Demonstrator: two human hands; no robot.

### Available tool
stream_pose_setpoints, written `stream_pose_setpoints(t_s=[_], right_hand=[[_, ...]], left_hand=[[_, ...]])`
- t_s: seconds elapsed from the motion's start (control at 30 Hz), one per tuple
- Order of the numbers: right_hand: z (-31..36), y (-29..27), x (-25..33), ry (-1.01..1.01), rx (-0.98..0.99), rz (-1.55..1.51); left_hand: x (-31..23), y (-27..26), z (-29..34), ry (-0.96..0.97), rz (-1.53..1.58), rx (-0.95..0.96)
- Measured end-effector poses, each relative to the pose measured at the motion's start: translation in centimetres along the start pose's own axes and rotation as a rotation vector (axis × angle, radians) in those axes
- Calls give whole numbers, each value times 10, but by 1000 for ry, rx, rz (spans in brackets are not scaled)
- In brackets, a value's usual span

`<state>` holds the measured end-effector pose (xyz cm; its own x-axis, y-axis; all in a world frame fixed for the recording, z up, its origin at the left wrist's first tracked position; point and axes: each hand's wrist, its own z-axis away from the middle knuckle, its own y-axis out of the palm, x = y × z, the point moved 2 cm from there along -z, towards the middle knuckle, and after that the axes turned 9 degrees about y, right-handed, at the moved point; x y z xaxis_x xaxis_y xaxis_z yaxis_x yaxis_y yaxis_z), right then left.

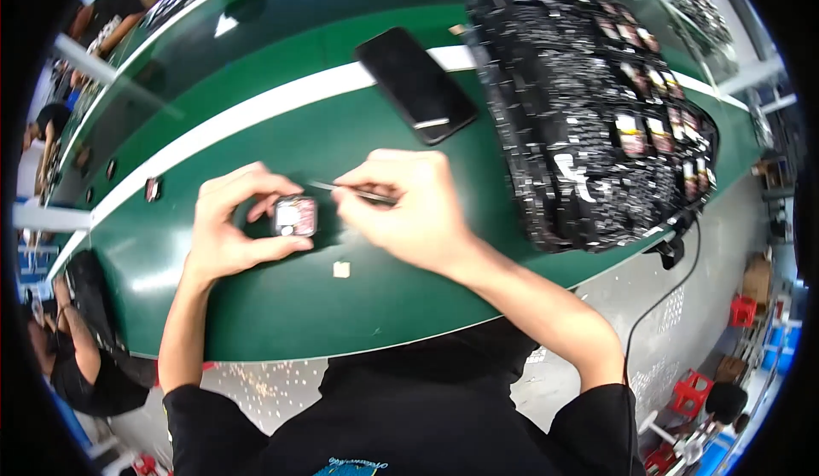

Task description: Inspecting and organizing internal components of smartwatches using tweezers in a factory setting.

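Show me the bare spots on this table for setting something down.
Bare table lies between the pale square and the near edge, and between the left hand and small dark part. The black pile crowds the right, beside the phone.

Blue script lettering on the black shirt, not legible.

Left hand curled in a C, right hand pinching, both forearms angled inward
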<state>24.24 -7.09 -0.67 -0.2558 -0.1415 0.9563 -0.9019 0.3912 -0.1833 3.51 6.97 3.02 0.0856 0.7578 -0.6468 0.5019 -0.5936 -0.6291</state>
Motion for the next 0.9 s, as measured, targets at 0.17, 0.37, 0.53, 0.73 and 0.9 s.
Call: stream_pose_setpoints(t_s=[0.17,0.37,0.53,0.73,0.9], right_hand=[[0,0,-2,25,-19,-107],[5,3,-4,82,18,-122],[2,-7,0,-12,-30,-56],[1,-10,2,-17,-6,-37],[-1,-2,5,15,39,-73]], left_hand=[[-32,0,-73,155,230,-63],[-133,71,-219,556,178,169],[-152,149,-291,757,212,407],[-152,175,-303,719,84,648],[-139,126,-267,712,117,317]])
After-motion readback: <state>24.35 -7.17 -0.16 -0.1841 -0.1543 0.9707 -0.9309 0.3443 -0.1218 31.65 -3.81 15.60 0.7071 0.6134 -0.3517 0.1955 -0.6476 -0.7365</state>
